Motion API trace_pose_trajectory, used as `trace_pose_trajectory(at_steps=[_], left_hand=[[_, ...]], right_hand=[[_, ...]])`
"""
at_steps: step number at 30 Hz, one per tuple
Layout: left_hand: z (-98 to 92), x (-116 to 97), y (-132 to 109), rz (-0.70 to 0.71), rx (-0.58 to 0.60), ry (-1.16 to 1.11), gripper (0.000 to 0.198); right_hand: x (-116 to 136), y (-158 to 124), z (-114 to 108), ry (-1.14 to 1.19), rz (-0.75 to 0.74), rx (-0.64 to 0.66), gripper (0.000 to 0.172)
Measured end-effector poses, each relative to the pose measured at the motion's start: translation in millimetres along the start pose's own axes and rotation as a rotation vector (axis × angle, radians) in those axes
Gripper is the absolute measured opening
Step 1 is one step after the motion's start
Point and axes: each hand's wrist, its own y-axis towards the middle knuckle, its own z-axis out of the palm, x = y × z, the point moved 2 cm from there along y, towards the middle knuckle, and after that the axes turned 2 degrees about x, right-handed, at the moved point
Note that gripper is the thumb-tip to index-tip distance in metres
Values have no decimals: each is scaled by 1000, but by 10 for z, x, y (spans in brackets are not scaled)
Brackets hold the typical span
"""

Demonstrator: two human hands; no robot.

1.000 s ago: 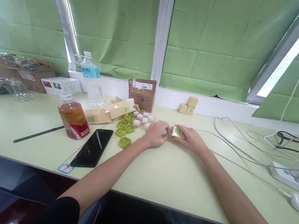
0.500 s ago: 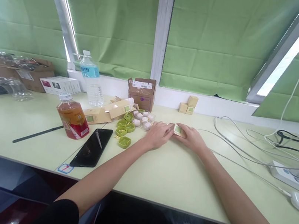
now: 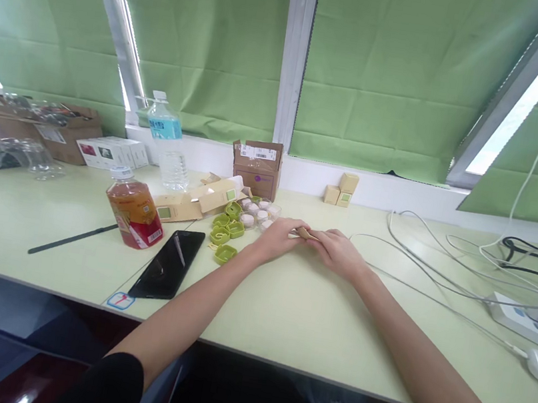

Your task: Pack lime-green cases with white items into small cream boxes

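A small tan cardboard box (image 3: pixel 305 233) is held between my two hands above the table, turned so that mostly a narrow edge shows. My left hand (image 3: pixel 278 238) closes on its left side, and my right hand (image 3: pixel 341 253) grips the right side with its fingers over the top. Much of the box is hidden by the fingers, so I cannot tell whether it is flat or folded up. Just left of my left hand lie several pale round pieces in clear cups (image 3: pixel 261 215) and several small green dishes (image 3: pixel 225 253). Flat tan cartons (image 3: pixel 216 198) lie behind the dishes.
Three small tan boxes (image 3: pixel 345 199) are stacked by the wall, right of a brown carton (image 3: pixel 255 176). A black phone (image 3: pixel 168 264), a drink bottle (image 3: pixel 136 212) and a water bottle (image 3: pixel 171 153) stand or lie leftward. Cables (image 3: pixel 423 255) and a power strip (image 3: pixel 515 312) occupy the right.
The box in my hands has turned, so its face with the green square label no longer shows. My fingers have come closer together around it.
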Motion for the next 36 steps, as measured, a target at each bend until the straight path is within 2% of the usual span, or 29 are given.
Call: trace_pose_trajectory(at_steps=[2, 4, 9, 11, 13, 16, 18, 20, 22, 23, 25, 27, 30, 33, 35, 36], left_hand=[[-8, 20, 7, -36, -13, -38, 12], [-32, 28, 17, -73, -37, -10, 12], [-201, 19, 66, -152, -151, 212, 14], [-353, 2, 74, -171, -257, 318, 13], [-565, -27, 49, -184, -420, 449, 23], [-916, -55, -58, -234, -599, 689, 44], [-1115, -23, -163, -344, -694, 807, 49], [-1237, 54, -258, -496, -733, 868, 54], [-1264, 142, -307, -662, -725, 884, 63], [-1238, 168, -303, -699, -703, 879, 69], [-1103, 150, -228, -635, -630, 864, 76], [-848, 22, -106, -433, -543, 839, 70], [-282, -293, 10, -144, -394, 691, 54], [309, -555, -34, 59, -90, 453, 43], [549, -596, -102, 142, 109, 296, 48], [600, -562, -121, 150, 173, 215, 55]], right_hand=[[36, 19, -7, 13, 8, -10, 32], [23, 21, -18, 13, 46, -37, 27], [-175, -41, -37, 10, 211, -172, 24], [-263, -82, -45, 16, 282, -268, 29], [-329, -121, -43, 42, 344, -328, 33], [-381, -157, -8, 91, 407, -292, 32], [-387, -162, 28, 108, 425, -231, 31], [-377, -154, 61, 119, 426, -183, 31], [-358, -141, 83, 121, 415, -152, 31], [-349, -134, 90, 117, 410, -140, 30], [-333, -121, 99, 106, 402, -124, 30], [-328, -111, 105, 98, 397, -126, 30], [-345, -102, 127, 98, 387, -150, 29], [-392, -120, 166, 121, 366, -189, 28], [-436, -154, 198, 152, 347, -205, 30], [-468, -177, 211, 159, 366, -234, 29]])
